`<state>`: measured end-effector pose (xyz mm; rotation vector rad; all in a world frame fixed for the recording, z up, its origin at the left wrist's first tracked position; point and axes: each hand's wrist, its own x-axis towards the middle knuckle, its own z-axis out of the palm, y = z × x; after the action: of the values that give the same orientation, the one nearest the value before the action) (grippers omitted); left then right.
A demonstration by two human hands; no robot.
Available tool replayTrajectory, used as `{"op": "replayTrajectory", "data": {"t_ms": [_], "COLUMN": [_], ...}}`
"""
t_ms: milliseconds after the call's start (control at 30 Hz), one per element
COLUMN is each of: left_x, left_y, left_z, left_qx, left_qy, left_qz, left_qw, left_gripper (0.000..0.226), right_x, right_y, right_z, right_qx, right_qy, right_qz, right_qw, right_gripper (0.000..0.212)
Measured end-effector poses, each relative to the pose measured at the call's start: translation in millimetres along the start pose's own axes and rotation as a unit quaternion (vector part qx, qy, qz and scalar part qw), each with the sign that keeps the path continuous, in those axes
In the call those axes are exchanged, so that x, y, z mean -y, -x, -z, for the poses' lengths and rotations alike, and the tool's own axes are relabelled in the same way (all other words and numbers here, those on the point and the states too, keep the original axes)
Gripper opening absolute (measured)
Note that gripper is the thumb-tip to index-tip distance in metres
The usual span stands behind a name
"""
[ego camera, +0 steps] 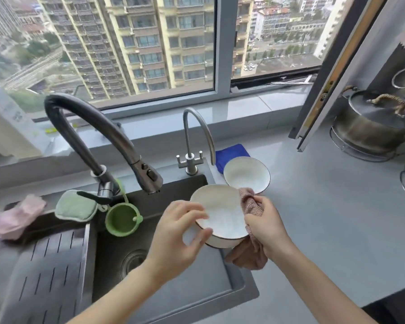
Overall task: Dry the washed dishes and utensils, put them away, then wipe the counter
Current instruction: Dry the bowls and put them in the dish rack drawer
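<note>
While pinched by the left hand [176, 235], the bowl [223, 215] is dried with cloth [250, 205] clenched in the right hand [267, 226]; turning seems due.

No legible txt in view.
White unit [7, 127] at far left by the window has faint grey print on its side, too blurred to read; no other lettering, nos. or brand marks can be made out.
</note>
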<state>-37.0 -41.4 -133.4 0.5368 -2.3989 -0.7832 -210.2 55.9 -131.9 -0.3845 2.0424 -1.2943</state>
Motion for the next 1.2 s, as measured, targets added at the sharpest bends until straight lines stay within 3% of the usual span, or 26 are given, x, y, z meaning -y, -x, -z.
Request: {"op": "replayTrajectory", "data": {"t_ms": [33, 67, 100, 133, 167, 200, 233, 300, 333, 367, 400, 467, 533, 567, 633, 733, 833, 900, 1000, 1100, 1133, 1200], "left_x": [3.7, 5.9, 10.4, 16.1, 20.4, 25.2, 31.0, 42.3, 50.5, 56.4, 62.1, 69.2, 68.2, 69.4, 83.4, 101.7, 90.1, 81.6, 77.9, 80.0, 80.0, 78.9], "left_y": [14.4, 24.0, 30.3, 35.7, 40.0, 43.6, 47.5, 52.6, 54.3, 54.6, 54.0, 52.8, 48.5, 46.2, 47.0, 48.9, 51.4, 51.1, 46.2, 41.3, 40.8, 39.1], "left_z": [6.2, 11.2, 13.5, 12.9, 12.1, 11.1, 10.2, 11.0, 12.1, 14.7, 16.8, 17.3, 16.1, 17.2, 23.6, 37.8, 34.2, 30.7, 38.7, 51.9, 53.9, 57.4], "left_qx": [-0.036, -0.035, -0.006, 0.033, 0.062, 0.066, 0.046, -0.005, -0.021, -0.026, -0.016, 0.071, 0.131, 0.128, 0.113, 0.012, 0.003, 0.021, 0.021, 0.073, 0.104, 0.141], "left_qy": [0.051, 0.134, 0.245, 0.372, 0.481, 0.541, 0.557, 0.545, 0.520, 0.463, 0.369, 0.100, -0.148, -0.182, -0.116, 0.187, 0.353, 0.394, 0.433, 0.409, 0.401, 0.390], "left_qz": [0.128, 0.278, 0.422, 0.524, 0.571, 0.581, 0.588, 0.606, 0.614, 0.623, 0.623, 0.570, 0.470, 0.443, 0.472, 0.544, 0.532, 0.544, 0.534, 0.546, 0.544, 0.546], "left_qw": [0.990, 0.951, 0.873, 0.765, 0.663, 0.604, 0.585, 0.580, 0.593, 0.630, 0.689, 0.812, 0.860, 0.868, 0.866, 0.818, 0.770, 0.741, 0.726, 0.727, 0.730, 0.728], "left_gripper": [0.036, 0.047, 0.057, 0.061, 0.056, 0.048, 0.041, 0.044, 0.050, 0.058, 0.066, 0.068, 0.067, 0.067, 0.066, 0.054, 0.035, 0.037, 0.049, 0.051, 0.051, 0.061], "right_x": [-4.9, -9.8, -14.1, -16.9, -19.4, -21.5, -22.7, -22.8, -22.9, -23.6, -24.2, -24.8, -27.0, -27.9, -30.7, -29.0, -29.7, -30.8, -19.4, 3.3, 11.2, 15.3], "right_y": [3.3, 6.7, 10.3, 14.8, 18.8, 22.1, 24.3, 25.0, 23.4, 20.8, 19.1, 18.2, 18.5, 18.9, 18.9, 26.2, 33.7, 41.1, 53.0, 59.7, 60.5, 59.6], "right_z": [-7.1, -14.5, -22.4, -30.4, -38.3, -45.4, -51.6, -60.7, -64.0, -66.0, -67.0, -66.7, -65.5, -66.1, -69.6, -82.9, -115.8, -142.1, -145.9, -121.7, -114.2, -106.6], "right_qx": [0.004, 0.013, 0.025, 0.044, 0.069, 0.097, 0.126, 0.169, 0.174, 0.166, 0.152, 0.121, 0.104, 0.105, 0.102, 0.100, 0.235, 0.326, 0.472, 0.585, 0.581, 0.508], "right_qy": [0.011, 0.025, 0.039, 0.054, 0.068, 0.083, 0.097, 0.131, 0.151, 0.168, 0.178, 0.196, 0.202, 0.201, 0.234, 0.223, 0.233, 0.284, 0.220, 0.304, 0.370, 0.500], "right_qz": [-0.009, -0.016, -0.021, -0.025, -0.031, -0.036, -0.040, -0.039, -0.030, -0.017, -0.001, 0.027, 0.041, 0.046, 0.072, 0.207, 0.283, 0.282, 0.157, 0.136, 0.164, 0.301], "right_qw": [1.000, 0.999, 0.999, 0.997, 0.995, 0.991, 0.986, 0.976, 0.973, 0.972, 0.972, 0.973, 0.973, 0.973, 0.964, 0.947, 0.900, 0.857, 0.839, 0.739, 0.706, 0.634], "right_gripper": [0.045, 0.046, 0.045, 0.045, 0.045, 0.044, 0.042, 0.036, 0.034, 0.031, 0.028, 0.025, 0.029, 0.031, 0.034, 0.043, 0.059, 0.067, 0.056, 0.046, 0.043, 0.041]}}
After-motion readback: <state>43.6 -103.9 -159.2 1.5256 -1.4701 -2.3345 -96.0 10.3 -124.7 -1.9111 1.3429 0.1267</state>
